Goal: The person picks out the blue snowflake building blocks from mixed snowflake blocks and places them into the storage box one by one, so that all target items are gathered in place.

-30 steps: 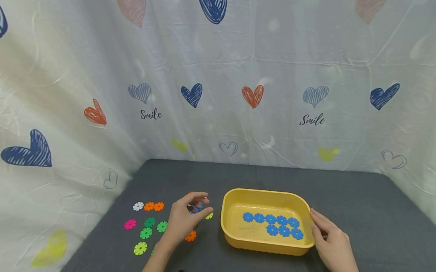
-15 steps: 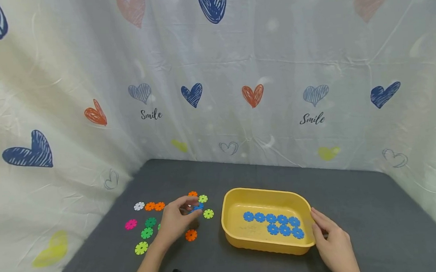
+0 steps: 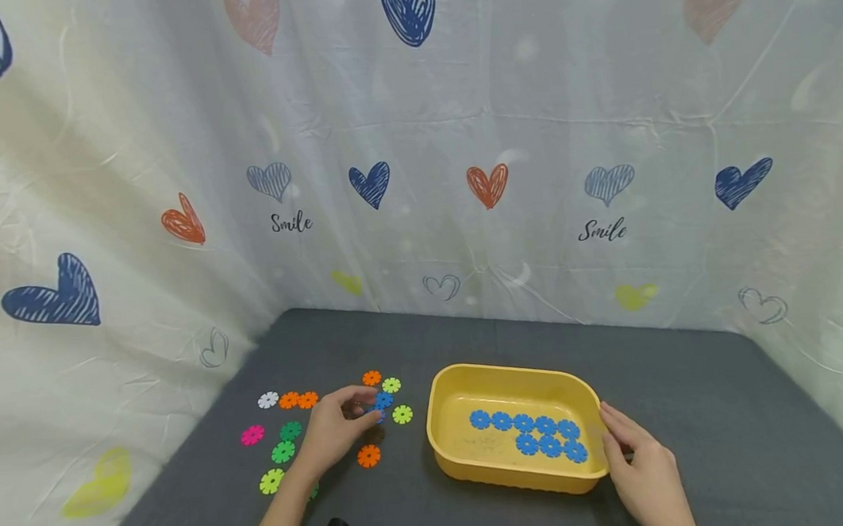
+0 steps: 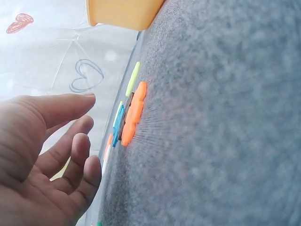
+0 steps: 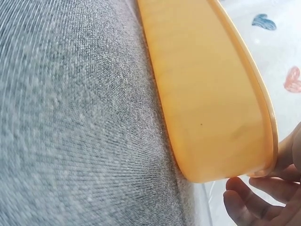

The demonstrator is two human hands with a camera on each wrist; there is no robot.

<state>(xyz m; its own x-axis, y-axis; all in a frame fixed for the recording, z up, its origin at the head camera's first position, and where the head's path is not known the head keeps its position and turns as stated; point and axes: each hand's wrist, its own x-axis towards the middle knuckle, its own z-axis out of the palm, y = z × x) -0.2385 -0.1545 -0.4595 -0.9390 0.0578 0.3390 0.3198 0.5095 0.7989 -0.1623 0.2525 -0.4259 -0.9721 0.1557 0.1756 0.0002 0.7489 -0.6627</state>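
My left hand [image 3: 333,428] hovers over the dark table with its fingers loosely bent and holding nothing. Just past its fingertips lie blue snowflake discs [image 3: 383,399], partly hidden by the hand. In the left wrist view the thumb and fingers stand apart, and an orange snowflake disc [image 4: 135,115] lies on the cloth beyond them. With thumb and fingers my right hand [image 3: 645,467] grips the right rim of a yellow plastic tub [image 3: 468,469]. Inside the tub, several blue snowflake discs [image 3: 523,423] lie in two rows. The right wrist view shows fingers [image 5: 254,202] at the tub's end.
Around the left hand lie yellow-green discs [image 3: 402,414], an orange disc [image 3: 369,456], green discs [image 3: 283,451], a pink disc [image 3: 252,435] and a white disc [image 3: 267,400]. A white curtain [image 3: 529,130] printed with hearts surrounds the dark table [image 3: 730,421].
My left hand has moved left and slightly toward me, uncovering blue, orange and yellow-green discs. The right hand and the tub stay in place.
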